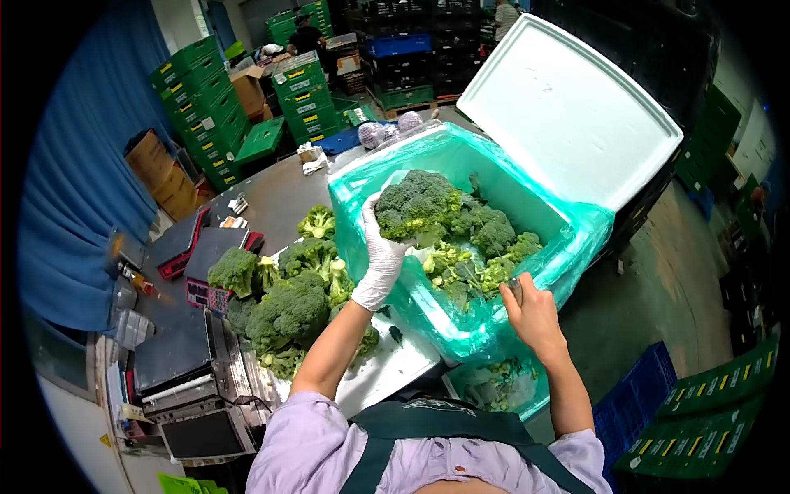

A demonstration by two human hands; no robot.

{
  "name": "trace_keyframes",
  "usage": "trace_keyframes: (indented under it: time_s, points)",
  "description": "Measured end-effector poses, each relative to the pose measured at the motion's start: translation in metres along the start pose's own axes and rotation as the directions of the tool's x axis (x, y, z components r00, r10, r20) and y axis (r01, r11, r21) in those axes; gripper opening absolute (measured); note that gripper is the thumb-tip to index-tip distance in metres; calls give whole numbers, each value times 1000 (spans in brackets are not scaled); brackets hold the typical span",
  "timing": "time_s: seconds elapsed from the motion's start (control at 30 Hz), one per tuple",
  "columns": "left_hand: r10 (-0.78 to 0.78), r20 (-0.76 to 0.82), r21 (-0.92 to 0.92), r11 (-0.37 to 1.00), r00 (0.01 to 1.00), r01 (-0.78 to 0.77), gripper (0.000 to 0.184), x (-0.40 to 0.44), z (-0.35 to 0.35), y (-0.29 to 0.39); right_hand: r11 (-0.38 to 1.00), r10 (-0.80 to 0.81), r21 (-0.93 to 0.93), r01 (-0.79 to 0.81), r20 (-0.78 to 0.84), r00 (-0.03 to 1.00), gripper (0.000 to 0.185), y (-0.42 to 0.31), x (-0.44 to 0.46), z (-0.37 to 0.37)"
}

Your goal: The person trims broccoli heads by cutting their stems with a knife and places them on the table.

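My left hand [383, 259], in a white glove, grips a large head of broccoli [418, 202] over the foam box [527, 188], which is lined with green plastic film. More broccoli [492, 229] and cut pieces [453, 267] lie inside the box. At the box's near right edge, my bare right hand [533, 313] is closed around a knife [516, 290]; only a short grey part of it shows. A heap of broccoli heads [290, 309] rests on a white board [391, 372] left of the box.
The foam lid [568, 107] leans up behind the box. Scales [218, 259] and a dark machine [185, 358] stand on the left. Below the box, a second lined container [494, 387] holds scraps. Green crates [300, 95] are stacked behind; a blue crate [634, 403] is at lower right.
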State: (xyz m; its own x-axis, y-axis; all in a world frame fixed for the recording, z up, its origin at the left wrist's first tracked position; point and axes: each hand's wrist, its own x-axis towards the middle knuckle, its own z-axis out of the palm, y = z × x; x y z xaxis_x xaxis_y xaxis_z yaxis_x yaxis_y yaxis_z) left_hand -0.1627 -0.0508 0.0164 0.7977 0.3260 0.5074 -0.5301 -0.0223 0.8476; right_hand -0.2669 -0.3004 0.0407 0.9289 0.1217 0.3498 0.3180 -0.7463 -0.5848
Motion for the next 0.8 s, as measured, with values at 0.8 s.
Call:
trace_keyframes:
  time_s: [0.8]
  points:
    - [-672,352,97,718,651,689,73,1,7,50,780,-383,-524,342,33,923,22,15,12,-2]
